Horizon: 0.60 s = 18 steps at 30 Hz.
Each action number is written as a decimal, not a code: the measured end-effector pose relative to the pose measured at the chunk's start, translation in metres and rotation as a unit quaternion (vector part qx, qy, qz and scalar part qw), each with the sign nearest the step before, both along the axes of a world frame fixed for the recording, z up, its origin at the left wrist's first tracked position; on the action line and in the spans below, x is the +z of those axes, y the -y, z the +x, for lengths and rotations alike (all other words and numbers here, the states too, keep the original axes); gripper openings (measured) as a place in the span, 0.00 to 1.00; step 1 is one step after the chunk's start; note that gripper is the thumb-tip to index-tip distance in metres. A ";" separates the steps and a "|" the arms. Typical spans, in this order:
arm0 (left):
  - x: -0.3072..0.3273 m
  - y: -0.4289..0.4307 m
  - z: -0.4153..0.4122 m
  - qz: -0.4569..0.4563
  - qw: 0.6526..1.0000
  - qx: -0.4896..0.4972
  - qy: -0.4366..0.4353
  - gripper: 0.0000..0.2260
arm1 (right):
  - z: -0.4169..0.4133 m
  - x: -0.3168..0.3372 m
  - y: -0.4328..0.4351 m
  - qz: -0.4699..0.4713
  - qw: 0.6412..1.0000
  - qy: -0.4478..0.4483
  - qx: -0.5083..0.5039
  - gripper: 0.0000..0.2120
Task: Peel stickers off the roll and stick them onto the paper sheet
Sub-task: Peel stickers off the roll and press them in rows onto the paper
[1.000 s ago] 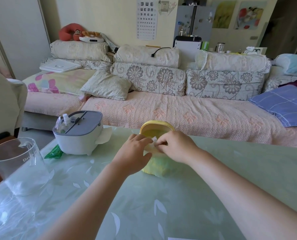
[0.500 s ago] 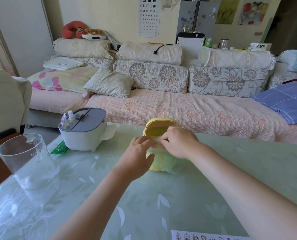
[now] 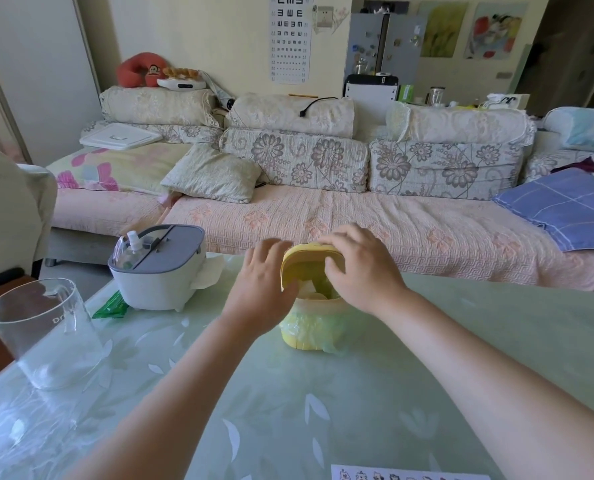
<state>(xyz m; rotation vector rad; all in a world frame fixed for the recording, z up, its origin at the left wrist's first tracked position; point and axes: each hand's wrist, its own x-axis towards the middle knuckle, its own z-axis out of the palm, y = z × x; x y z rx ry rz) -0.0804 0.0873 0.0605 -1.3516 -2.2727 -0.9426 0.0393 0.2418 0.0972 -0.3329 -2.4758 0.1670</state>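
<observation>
One wide-angle camera, worn on the person's head, looks forward and slightly down over the pale green table [image 3: 496, 341] toward the sofa [image 3: 357, 220] against the far wall. It sits close above the near table edge: both forearms enter from the bottom, the left hand [image 3: 261, 292] and right hand [image 3: 361, 271] meeting at the yellow bin [image 3: 306, 341] mid-frame, while the printed paper sheet [image 3: 409, 475] is cut off at the lower border

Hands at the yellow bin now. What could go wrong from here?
1. The right hand grips the raised lid; the small bin could tip and spill the white scraps inside.
2. The sheet lies at the near table edge below the forearms; pulling the arms back might sweep it off.
</observation>
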 end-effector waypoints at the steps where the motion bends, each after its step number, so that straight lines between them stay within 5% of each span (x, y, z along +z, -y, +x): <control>1: 0.006 -0.003 -0.001 -0.025 1.000 0.000 0.014 0.30 | -0.001 0.002 -0.002 -0.001 0.999 0.036 -0.018 0.23; 4: 0.014 -0.012 -0.002 -0.118 0.989 -0.017 0.082 0.33 | -0.001 -0.003 -0.003 -0.030 0.984 0.174 -0.039 0.33; 6: 0.014 -0.011 0.003 -0.114 0.988 -0.030 0.095 0.30 | 0.005 -0.012 0.001 -0.046 0.981 0.189 -0.021 0.33; 15: -0.015 0.019 0.033 0.010 0.999 -0.040 -0.006 0.20 | 0.039 -0.041 0.019 0.001 1.000 -0.002 0.013 0.20; 18: -0.022 0.022 0.035 0.009 0.997 -0.023 0.068 0.26 | 0.041 -0.047 0.022 -0.069 0.997 -0.012 -0.022 0.23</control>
